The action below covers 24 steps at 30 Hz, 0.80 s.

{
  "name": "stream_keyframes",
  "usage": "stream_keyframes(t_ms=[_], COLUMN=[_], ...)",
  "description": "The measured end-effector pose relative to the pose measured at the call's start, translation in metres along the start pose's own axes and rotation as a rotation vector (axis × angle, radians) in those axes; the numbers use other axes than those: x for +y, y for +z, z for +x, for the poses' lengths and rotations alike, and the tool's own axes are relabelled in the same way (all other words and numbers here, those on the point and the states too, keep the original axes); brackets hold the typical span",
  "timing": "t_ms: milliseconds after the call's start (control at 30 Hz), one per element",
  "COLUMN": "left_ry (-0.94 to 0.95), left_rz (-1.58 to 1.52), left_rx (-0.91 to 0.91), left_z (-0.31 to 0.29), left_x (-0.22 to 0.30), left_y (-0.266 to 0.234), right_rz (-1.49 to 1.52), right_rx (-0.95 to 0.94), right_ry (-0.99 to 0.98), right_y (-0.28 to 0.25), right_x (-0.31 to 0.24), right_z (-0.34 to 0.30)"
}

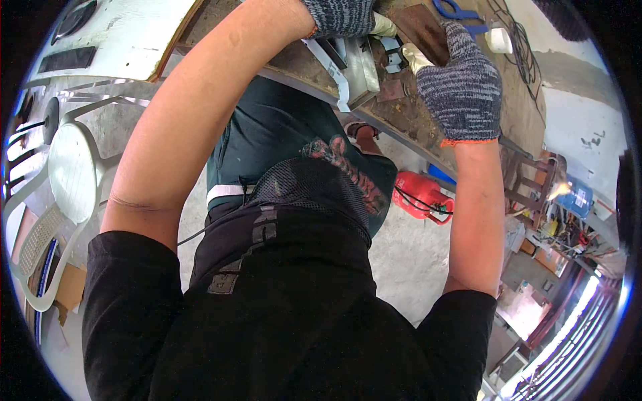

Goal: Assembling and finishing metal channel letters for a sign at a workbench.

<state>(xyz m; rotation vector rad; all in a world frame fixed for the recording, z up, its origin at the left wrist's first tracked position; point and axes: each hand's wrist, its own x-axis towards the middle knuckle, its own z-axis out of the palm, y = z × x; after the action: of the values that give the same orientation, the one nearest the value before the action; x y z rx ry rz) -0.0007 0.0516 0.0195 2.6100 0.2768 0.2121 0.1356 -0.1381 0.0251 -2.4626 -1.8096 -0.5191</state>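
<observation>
1. A rusty brown workbench top (428,127) runs across the upper picture, with both gloved hands at it
2. A white plastic chair (67,174) stands at the left, well apart from the hands
3. The right hand (461,83), in a grey knitted glove, rests fingers curled down on the bench
4. The left hand (341,17), gloved alike, sits at the top edge; its grip cannot be told
5. A silvery metal channel piece (364,67) lies between the hands on the bench edge

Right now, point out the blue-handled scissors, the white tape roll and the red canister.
Blue-handled scissors (457,11): head view, handle loop.
White tape roll (499,40): head view, outer side.
Red canister (420,194): head view, body.
</observation>
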Motion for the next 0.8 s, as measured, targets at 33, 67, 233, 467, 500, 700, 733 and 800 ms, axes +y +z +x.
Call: stream_keyframes(t_ms=[33, 67, 233, 467, 500, 700, 733, 800], left_ry=[0.001, -0.002, 0.008, 0.108, 0.102, 0.022, 0.015, 0.004], left_rz=[0.0, 0.003, 0.049, 0.128, 0.116, -0.042, -0.031, -0.008], left_rx=[-0.004, 0.002, 0.046, 0.187, 0.183, 0.22, 0.203, 0.169], left_z=[-0.001, -0.002, -0.006, -0.013, -0.014, -0.012, -0.011, -0.007], left_x=[0.0, -0.001, 0.001, -0.001, -0.001, -0.003, -0.004, -0.007], left_y=[0.0, 0.0, 0.001, 0.007, 0.007, 0.008, 0.009, 0.01], right_rz=[0.006, 0.012, 0.039, 0.166, 0.162, 0.2, 0.203, 0.227], right_rx=[-0.008, -0.016, -0.031, -0.01, 0.002, 0.022, 0.018, 0.047], right_ry=[0.014, 0.026, -0.027, -0.257, -0.301, -0.265, -0.268, -0.291], right_y=[0.0, -0.001, -0.007, -0.016, -0.016, -0.014, -0.015, -0.02], right_x=[-0.001, -0.002, 0.0, 0.018, 0.019, 0.017, 0.017, 0.017], right_z=[0.0, 0.0, -0.002, 0.003, 0.002, -0.001, -0.001, -0.001])
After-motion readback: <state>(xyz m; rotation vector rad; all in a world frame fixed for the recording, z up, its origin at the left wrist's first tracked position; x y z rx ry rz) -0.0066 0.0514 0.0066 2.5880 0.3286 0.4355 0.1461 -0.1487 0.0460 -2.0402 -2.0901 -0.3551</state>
